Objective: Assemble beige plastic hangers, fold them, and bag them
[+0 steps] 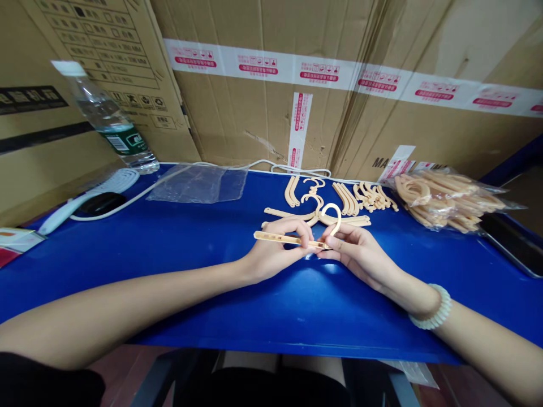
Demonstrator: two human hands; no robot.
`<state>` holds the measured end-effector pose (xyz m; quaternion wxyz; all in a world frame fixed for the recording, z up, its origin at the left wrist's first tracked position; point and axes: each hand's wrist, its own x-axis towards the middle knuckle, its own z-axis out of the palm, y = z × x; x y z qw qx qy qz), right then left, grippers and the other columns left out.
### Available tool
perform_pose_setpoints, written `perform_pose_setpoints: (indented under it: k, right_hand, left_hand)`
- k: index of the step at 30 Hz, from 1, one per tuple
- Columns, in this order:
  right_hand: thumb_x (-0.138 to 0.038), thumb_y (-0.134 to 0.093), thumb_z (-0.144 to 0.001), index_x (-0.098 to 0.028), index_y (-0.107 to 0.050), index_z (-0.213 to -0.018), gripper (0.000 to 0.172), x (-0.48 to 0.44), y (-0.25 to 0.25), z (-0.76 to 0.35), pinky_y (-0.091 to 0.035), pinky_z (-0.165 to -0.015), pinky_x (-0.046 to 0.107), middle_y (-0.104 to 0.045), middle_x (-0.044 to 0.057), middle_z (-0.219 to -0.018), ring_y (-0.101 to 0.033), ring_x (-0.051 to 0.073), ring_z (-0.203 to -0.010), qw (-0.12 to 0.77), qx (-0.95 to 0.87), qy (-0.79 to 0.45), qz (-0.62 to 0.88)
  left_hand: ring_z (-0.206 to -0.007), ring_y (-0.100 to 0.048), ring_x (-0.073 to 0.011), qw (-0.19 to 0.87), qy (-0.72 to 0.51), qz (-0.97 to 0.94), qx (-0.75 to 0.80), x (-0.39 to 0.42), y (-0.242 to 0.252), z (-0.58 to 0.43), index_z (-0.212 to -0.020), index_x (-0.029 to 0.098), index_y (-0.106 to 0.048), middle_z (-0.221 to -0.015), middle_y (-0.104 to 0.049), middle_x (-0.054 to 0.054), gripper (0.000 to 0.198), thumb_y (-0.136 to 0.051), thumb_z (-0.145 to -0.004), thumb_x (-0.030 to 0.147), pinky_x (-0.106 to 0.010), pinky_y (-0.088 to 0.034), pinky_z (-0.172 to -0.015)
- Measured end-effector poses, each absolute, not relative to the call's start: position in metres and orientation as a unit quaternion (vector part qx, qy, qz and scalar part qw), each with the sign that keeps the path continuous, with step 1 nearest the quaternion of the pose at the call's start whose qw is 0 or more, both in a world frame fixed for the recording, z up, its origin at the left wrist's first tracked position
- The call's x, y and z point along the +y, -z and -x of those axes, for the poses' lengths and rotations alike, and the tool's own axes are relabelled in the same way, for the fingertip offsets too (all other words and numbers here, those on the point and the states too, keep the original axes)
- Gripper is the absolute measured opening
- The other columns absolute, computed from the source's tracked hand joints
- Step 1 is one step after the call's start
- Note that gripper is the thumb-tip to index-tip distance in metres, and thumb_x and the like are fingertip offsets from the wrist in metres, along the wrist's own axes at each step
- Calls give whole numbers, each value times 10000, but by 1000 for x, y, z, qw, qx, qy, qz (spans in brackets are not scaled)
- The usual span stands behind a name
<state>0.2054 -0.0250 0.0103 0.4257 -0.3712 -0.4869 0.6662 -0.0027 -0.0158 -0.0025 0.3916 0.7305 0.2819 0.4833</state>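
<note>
Bracelet: a pale bead bracelet circles the right wrist, nearer the person than either hand.
Worktop: the blue worktop lies under both forearms and both hands.
Left hand: the left hand is closed narrowly, thumb and fingers pinched on the middle of a hanger bar.
Right hand: the right hand is closed too, its fingertips pinching the same bar's right end, and it touches the left hand's fingertips.
Hanger bar: beige and slim, it lies nearly level between the two hands, its free end jutting out left of the left hand.
Hook: a beige hook curves up from the bar's right end, just above the right fingertips.
Loose parts: more beige hanger pieces lie spread on the worktop just beyond both hands.
Full bag: a clear bag of beige pieces sits beyond and to the right of the right hand.
Flat bag: a clear plastic bag lies beyond and to the left of the left hand.
Bottle: a water bottle stands far to the left, well apart from the hands.
Boxes: taped cardboard boxes wall off the far edge.
</note>
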Motion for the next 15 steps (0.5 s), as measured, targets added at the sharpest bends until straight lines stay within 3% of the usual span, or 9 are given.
perform_pose_setpoints:
  k: [11,15]
  right_hand:
    - [-356,-933,-660,-167,-695,-783,328,-27,-6,-202,-620,-684,282,-737,24,-721,-724,151,-658,441,-504,-623,404]
    - [-363,-934,-644,-175,-689,-748,326,-29,-5,-199,-591,-630,271,-713,7,-664,-683,135,-597,459,-524,-592,406]
  left_hand:
    - [-787,-674,-164,426,-480,-719,267,-13,6,0,-674,166,-577,-794,-678,-27,196,-708,-819,146,-292,-521,-752]
    - [-745,-663,-157,454,-467,-700,292,-13,9,-1,-715,163,-592,-786,-666,-22,183,-750,-794,211,-281,-521,-704]
